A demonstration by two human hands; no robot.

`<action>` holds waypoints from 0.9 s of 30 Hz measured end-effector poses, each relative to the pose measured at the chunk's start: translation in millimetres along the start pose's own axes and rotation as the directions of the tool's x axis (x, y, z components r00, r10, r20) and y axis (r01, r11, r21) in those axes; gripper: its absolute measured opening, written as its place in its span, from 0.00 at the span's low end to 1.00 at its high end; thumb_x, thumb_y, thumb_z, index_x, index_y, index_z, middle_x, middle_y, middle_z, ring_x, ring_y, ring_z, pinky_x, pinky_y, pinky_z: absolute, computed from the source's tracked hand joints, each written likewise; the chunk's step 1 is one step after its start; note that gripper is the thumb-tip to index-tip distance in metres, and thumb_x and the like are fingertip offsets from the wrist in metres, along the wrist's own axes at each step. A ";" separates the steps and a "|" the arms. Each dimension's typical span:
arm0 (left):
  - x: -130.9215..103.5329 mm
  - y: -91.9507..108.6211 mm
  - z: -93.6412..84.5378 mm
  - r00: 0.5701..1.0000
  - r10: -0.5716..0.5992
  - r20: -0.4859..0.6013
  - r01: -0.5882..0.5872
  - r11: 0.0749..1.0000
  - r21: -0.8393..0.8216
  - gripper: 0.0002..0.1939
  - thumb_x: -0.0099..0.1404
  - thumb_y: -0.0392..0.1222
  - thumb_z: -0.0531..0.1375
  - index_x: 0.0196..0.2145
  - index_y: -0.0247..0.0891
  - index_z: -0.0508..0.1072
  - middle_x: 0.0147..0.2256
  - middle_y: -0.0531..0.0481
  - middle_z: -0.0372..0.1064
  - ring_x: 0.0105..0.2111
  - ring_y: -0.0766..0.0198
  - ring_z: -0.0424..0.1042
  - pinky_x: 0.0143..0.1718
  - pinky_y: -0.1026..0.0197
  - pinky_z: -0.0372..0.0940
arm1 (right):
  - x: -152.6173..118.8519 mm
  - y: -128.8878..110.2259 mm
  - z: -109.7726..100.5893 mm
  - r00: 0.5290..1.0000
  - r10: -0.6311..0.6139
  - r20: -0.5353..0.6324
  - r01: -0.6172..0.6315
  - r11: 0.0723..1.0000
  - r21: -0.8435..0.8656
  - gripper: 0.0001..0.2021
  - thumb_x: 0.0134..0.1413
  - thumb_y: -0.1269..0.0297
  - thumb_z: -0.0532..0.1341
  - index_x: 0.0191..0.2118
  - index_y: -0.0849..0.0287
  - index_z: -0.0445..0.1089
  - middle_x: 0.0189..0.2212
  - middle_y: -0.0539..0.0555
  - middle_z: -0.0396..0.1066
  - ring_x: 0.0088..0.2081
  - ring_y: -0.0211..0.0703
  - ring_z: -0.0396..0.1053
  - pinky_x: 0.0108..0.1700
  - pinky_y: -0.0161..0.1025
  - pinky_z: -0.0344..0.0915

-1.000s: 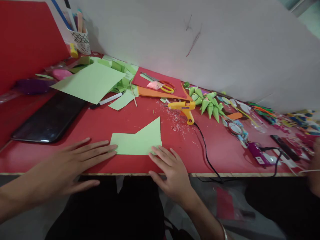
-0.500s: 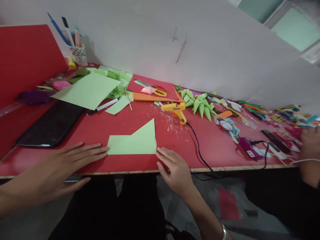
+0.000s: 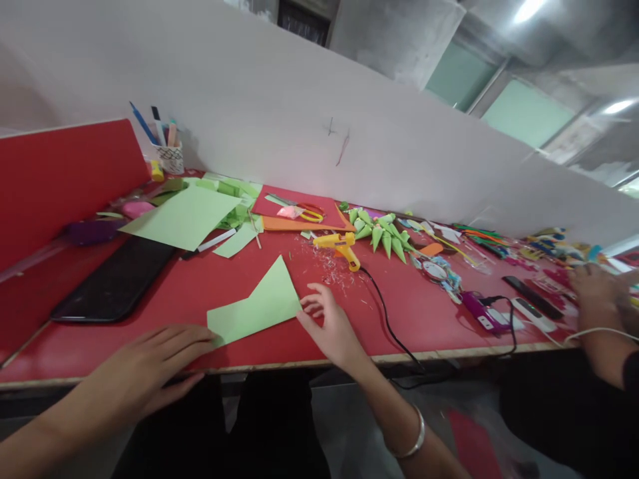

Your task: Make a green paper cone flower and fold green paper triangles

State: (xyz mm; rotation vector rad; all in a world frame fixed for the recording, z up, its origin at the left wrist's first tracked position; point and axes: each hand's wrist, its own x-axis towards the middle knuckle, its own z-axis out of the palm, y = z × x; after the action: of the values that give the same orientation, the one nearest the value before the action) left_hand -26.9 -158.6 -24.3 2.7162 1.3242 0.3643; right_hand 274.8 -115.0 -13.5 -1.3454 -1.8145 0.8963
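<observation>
A folded light green paper (image 3: 257, 308) lies tilted on the red table, its pointed corner toward the wall. My left hand (image 3: 160, 359) rests near the table's front edge, its fingertips at the paper's lower left corner and the thumb apart. At the paper's right corner is my right hand (image 3: 332, 326), fingers slightly curled and apart, with nothing seen between them. Beyond the paper a yellow glue gun (image 3: 339, 247) lies on its side among small shavings.
At the left are a black phone (image 3: 114, 279), a green sheet (image 3: 184, 216) and a pen cup (image 3: 170, 158). Scissors (image 3: 309, 213) lie on red paper behind. Green paper cones (image 3: 382, 233), a purple power strip (image 3: 483, 313) and another person's hands (image 3: 594, 286) are to the right.
The folded paper has turned, its right side now farther from the front edge. My right hand's fingers are more curled. The view has tilted up, showing more wall and ceiling.
</observation>
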 end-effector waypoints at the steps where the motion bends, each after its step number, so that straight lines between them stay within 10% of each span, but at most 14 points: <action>1: 1.1 1.3 0.0 1.000 0.005 -0.002 -0.005 1.000 -0.010 0.18 0.60 0.48 0.56 0.48 0.54 0.69 0.46 0.55 0.71 0.45 0.56 0.70 0.47 0.55 0.65 | 5.7 -0.3 1.9 0.999 0.033 0.011 -0.034 0.997 0.073 0.23 0.49 0.63 0.58 0.51 0.56 0.52 0.38 0.54 0.66 0.36 0.39 0.67 0.38 0.40 0.66; 8: 11.5 0.0 -7.4 1.000 0.001 -0.015 -0.002 0.993 -0.116 0.13 0.61 0.44 0.55 0.44 0.51 0.71 0.44 0.54 0.72 0.44 0.61 0.70 0.45 0.62 0.65 | 32.4 -11.4 10.3 0.986 0.149 0.073 -0.165 0.875 0.454 0.23 0.43 0.69 0.59 0.48 0.54 0.56 0.39 0.51 0.62 0.31 0.32 0.66 0.32 0.34 0.67; 14: 26.5 22.9 -29.5 0.998 0.036 0.060 -0.027 0.990 -0.140 0.10 0.63 0.40 0.51 0.33 0.46 0.72 0.30 0.51 0.72 0.31 0.62 0.71 0.30 0.63 0.64 | 49.9 -16.9 6.4 0.970 -0.008 0.242 -0.034 0.985 0.168 0.06 0.48 0.72 0.56 0.32 0.60 0.70 0.21 0.47 0.67 0.24 0.33 0.66 0.26 0.30 0.63; 22: 56.6 41.4 -51.2 0.998 0.030 0.049 -0.016 0.961 -0.274 0.12 0.63 0.46 0.51 0.33 0.42 0.73 0.29 0.50 0.72 0.30 0.62 0.70 0.32 0.63 0.61 | 73.3 -57.3 -5.8 0.964 -0.255 -0.079 0.266 0.942 0.207 0.09 0.52 0.69 0.55 0.34 0.60 0.73 0.27 0.51 0.74 0.29 0.37 0.73 0.37 0.35 0.69; 24: 74.7 31.3 -50.9 0.997 -0.061 0.045 0.074 0.898 -0.433 0.15 0.62 0.51 0.52 0.40 0.42 0.72 0.33 0.49 0.72 0.31 0.62 0.70 0.34 0.62 0.63 | 79.5 -68.4 -4.2 0.956 -0.272 -0.111 0.292 0.918 0.268 0.08 0.53 0.69 0.55 0.35 0.59 0.72 0.29 0.50 0.74 0.31 0.37 0.74 0.38 0.35 0.70; 27: 107.7 13.2 -44.9 0.999 -0.038 0.031 0.047 0.570 -0.820 0.26 0.62 0.58 0.48 0.53 0.43 0.61 0.48 0.42 0.66 0.37 0.60 0.71 0.36 0.60 0.65 | 89.1 -81.9 -1.6 0.957 -0.283 -0.066 0.289 0.906 0.308 0.08 0.54 0.68 0.55 0.35 0.57 0.71 0.28 0.49 0.74 0.32 0.37 0.74 0.39 0.36 0.70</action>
State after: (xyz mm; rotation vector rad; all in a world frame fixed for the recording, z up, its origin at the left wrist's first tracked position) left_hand 35.6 -82.8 40.1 1.8634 0.8627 0.7420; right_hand 216.8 -46.8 68.0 -0.8592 -1.7096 0.9579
